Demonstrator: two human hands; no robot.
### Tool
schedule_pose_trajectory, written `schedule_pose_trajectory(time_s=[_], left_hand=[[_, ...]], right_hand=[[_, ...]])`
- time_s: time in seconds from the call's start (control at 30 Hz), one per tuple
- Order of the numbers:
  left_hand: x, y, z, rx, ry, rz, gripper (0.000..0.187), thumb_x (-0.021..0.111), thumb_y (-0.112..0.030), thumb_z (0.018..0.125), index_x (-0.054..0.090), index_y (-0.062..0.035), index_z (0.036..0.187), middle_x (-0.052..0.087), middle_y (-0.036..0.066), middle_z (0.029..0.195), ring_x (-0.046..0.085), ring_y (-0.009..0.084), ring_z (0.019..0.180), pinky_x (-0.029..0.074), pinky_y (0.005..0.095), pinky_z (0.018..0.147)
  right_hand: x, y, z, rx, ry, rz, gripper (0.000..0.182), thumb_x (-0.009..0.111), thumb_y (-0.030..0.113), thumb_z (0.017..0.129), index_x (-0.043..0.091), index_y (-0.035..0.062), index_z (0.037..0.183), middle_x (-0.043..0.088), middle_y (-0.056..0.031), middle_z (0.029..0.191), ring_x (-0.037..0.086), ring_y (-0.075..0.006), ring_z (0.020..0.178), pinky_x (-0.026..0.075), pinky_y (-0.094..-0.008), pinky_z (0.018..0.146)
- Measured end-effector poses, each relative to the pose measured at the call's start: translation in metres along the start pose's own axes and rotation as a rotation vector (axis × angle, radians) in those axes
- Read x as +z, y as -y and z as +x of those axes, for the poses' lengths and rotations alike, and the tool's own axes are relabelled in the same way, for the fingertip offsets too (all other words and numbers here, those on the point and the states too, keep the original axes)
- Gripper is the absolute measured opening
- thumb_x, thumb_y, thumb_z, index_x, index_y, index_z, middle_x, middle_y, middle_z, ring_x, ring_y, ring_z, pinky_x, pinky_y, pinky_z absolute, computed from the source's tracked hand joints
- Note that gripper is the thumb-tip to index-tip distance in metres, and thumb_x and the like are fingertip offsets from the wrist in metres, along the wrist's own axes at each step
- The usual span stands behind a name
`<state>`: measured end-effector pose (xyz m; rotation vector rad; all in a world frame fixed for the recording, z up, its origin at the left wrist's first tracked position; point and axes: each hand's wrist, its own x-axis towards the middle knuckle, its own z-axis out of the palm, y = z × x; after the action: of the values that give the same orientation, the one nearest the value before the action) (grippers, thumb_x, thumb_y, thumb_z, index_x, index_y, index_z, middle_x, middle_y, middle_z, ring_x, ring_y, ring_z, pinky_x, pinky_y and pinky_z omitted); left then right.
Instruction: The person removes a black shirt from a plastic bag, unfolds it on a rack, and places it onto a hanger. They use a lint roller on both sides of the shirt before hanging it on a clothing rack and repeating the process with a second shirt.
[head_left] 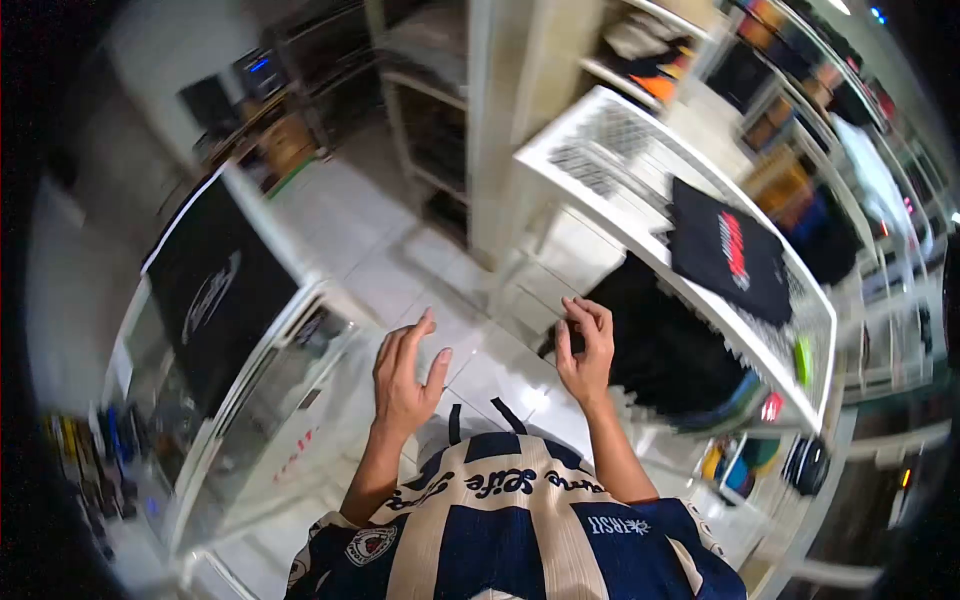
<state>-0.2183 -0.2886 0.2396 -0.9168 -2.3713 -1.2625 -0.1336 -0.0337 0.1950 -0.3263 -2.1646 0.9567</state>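
The left hand (403, 382) and right hand (588, 352) hover empty, fingers loosely curved; a flat black fabric piece with red lettering (735, 250) lies rightward on a white-framed mesh table (558, 128). Relaxed fingers would likely crease it least.

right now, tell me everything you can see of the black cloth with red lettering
The black cloth looks like soft fabric, perhaps a folded garment, roughly rectangular. Red lettering runs across its middle, with a small pale mark at one end; the words are too blurred to read. It lies flat on the white mesh-topped table, to the person's right. Neither the left hand nor the right hand touches it.
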Motion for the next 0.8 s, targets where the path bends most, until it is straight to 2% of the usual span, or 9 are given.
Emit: schedule_pose_trajectory(time_s=[0.2, 0.27, 0.33, 0.43, 0.53, 0.63, 0.7, 0.77, 0.8], left_hand=[[0.143, -0.077, 0.034, 0.334, 0.430, -0.162, 0.042, 0.073, -0.017, 0.090, 0.066, -0.0070, 0.130, 0.068, 0.012, 0.109, 0.064, 0.0317, 0.100, 0.050, 0.0419, 0.090], [0.181, -0.099, 0.059, 0.412, 0.466, -0.272, 0.035, 0.072, -0.014, 0.089, 0.069, -0.0085, 0.124, 0.068, 0.011, 0.111, 0.063, 0.0321, 0.102, 0.050, 0.0423, 0.090], [0.213, -0.108, 0.089, 0.537, 0.419, -0.195, 0.035, 0.072, -0.012, 0.088, 0.069, -0.0077, 0.122, 0.068, 0.011, 0.114, 0.062, 0.0319, 0.104, 0.051, 0.0424, 0.091], [0.247, -0.122, 0.130, 0.550, 0.444, -0.167, 0.037, 0.071, -0.010, 0.087, 0.068, -0.0077, 0.124, 0.067, 0.012, 0.119, 0.060, 0.0332, 0.112, 0.048, 0.0438, 0.097], [0.272, -0.124, 0.159, 0.654, 0.464, -0.118, 0.043, 0.068, -0.007, 0.087, 0.066, -0.0089, 0.130, 0.062, 0.013, 0.131, 0.053, 0.0357, 0.126, 0.039, 0.0462, 0.110], [0.285, -0.120, 0.172, 0.724, 0.514, -0.163, 0.037, 0.069, -0.009, 0.087, 0.069, -0.0085, 0.124, 0.065, 0.013, 0.127, 0.056, 0.0345, 0.123, 0.040, 0.0445, 0.108], [0.285, -0.123, 0.178, 0.772, 0.491, -0.188, 0.027, 0.071, -0.011, 0.087, 0.074, -0.0082, 0.114, 0.069, 0.011, 0.114, 0.059, 0.0326, 0.116, 0.041, 0.0461, 0.105], [0.285, -0.130, 0.183, 0.815, 0.504, -0.210, 0.023, 0.072, -0.013, 0.087, 0.075, -0.0081, 0.109, 0.069, 0.011, 0.107, 0.061, 0.0314, 0.111, 0.041, 0.0477, 0.105], [0.285, -0.136, 0.183, 0.831, 0.498, -0.213, 0.019, 0.072, -0.014, 0.087, 0.076, -0.0080, 0.105, 0.070, 0.010, 0.101, 0.062, 0.0301, 0.107, 0.041, 0.0493, 0.104]], right_hand=[[-0.130, -0.055, -0.036, 0.280, -0.261, -0.121, 0.028, 0.067, 0.003, 0.092, 0.071, 0.0052, 0.119, 0.062, -0.0135, 0.112, 0.067, -0.0180, 0.083, 0.055, -0.0306, 0.075], [-0.160, -0.060, -0.047, 0.344, -0.293, -0.148, 0.028, 0.068, 0.004, 0.091, 0.071, 0.0067, 0.119, 0.063, -0.0121, 0.111, 0.066, -0.0166, 0.081, 0.054, -0.0290, 0.073], [-0.178, -0.059, -0.056, 0.395, -0.328, -0.172, 0.028, 0.068, 0.006, 0.092, 0.072, 0.0074, 0.119, 0.063, -0.0103, 0.109, 0.064, -0.0156, 0.079, 0.053, -0.0280, 0.071], [-0.190, -0.060, -0.066, 0.459, -0.388, -0.131, 0.027, 0.069, 0.008, 0.092, 0.072, 0.0076, 0.119, 0.062, -0.0097, 0.107, 0.063, -0.0157, 0.077, 0.051, -0.0282, 0.067], [-0.187, -0.060, -0.069, 0.501, -0.427, -0.070, 0.026, 0.069, 0.005, 0.092, 0.072, 0.0054, 0.117, 0.061, -0.0081, 0.104, 0.062, -0.0124, 0.077, 0.052, -0.0259, 0.068], [-0.177, -0.059, -0.065, 0.557, -0.418, 0.011, 0.028, 0.068, 0.005, 0.093, 0.070, 0.0045, 0.120, 0.064, -0.0078, 0.106, 0.063, -0.0112, 0.081, 0.052, -0.0247, 0.071], [-0.167, -0.067, -0.058, 0.572, -0.442, 0.044, 0.028, 0.067, 0.005, 0.094, 0.069, 0.0038, 0.122, 0.065, -0.0075, 0.109, 0.064, -0.0110, 0.083, 0.052, -0.0244, 0.072], [-0.155, -0.073, -0.044, 0.712, -0.421, 0.365, 0.036, 0.066, 0.017, 0.098, 0.062, 0.0031, 0.131, 0.066, -0.0079, 0.111, 0.066, -0.0135, 0.085, 0.054, -0.0268, 0.075], [-0.152, -0.073, -0.034, 0.718, -0.445, 0.354, 0.036, 0.066, 0.017, 0.098, 0.062, 0.0031, 0.131, 0.066, -0.0079, 0.111, 0.066, -0.0135, 0.085, 0.054, -0.0268, 0.075]])
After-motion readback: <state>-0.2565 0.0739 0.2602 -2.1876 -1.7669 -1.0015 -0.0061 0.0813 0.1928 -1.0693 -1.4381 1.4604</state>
